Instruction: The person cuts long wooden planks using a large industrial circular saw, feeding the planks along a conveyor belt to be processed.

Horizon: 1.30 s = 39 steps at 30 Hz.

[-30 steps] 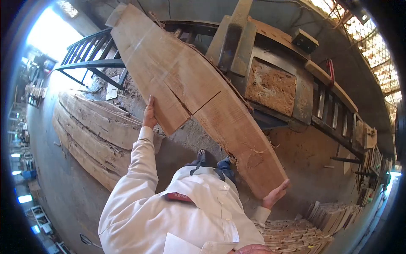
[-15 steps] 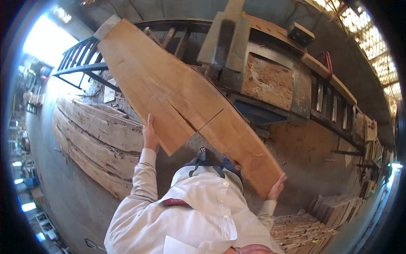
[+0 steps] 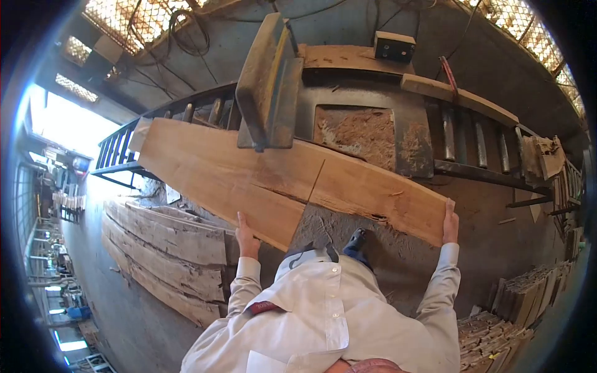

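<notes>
Saw machine: dark steel frame with rollers, fills the upper middle; sawdust-caked panel at centre, grey guard tilted above.

Plank: long, rough-sawn, held about level in front of the machine, running from the left rail to the right. A crack crosses it near mid-length; ragged bark edge along the near side.

Stacked slabs: lie on the floor, lower left, apart from the plank.

Both arms stretched forward, white sleeves. Left hand: palm up under the plank's near edge, fingers flat against the wood. Right hand: wrapped over the plank's right end, thumb and fingers clasping the end grain.
</notes>
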Available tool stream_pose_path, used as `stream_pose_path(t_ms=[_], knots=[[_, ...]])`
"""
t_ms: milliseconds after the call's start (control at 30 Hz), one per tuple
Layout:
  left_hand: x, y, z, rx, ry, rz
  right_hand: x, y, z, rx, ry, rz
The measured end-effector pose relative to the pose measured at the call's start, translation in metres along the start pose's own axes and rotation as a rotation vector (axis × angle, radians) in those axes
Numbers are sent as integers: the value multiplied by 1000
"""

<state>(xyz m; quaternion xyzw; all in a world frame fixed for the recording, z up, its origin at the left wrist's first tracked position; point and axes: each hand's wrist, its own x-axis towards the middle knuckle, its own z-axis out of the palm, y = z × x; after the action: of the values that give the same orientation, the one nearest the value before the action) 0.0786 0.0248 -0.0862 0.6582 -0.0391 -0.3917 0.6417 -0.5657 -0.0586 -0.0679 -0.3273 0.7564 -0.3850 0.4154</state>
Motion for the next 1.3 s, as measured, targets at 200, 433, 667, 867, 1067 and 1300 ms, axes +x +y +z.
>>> stream_pose_path(t_ms=[200, 433, 667, 867, 1067, 1300], knots=[[52, 25, 12, 13, -114, 32, 75, -21, 58, 93, -136, -215], [134, 45, 9, 220, -182, 322, 135, -85, 147, 6, -150, -403], [216, 70, 23, 251, -378, 173, 179, -150, 172, -366, 88, -468], [241, 55, 34, 25, -391, -110, 171, -93, 188, -703, 305, -698], [198, 74, 62, 432, -384, 40, 178, -91, 193, -649, 327, -685], [214, 61, 48, 332, -392, 87, 181, -93, 191, -661, 287, -687]])
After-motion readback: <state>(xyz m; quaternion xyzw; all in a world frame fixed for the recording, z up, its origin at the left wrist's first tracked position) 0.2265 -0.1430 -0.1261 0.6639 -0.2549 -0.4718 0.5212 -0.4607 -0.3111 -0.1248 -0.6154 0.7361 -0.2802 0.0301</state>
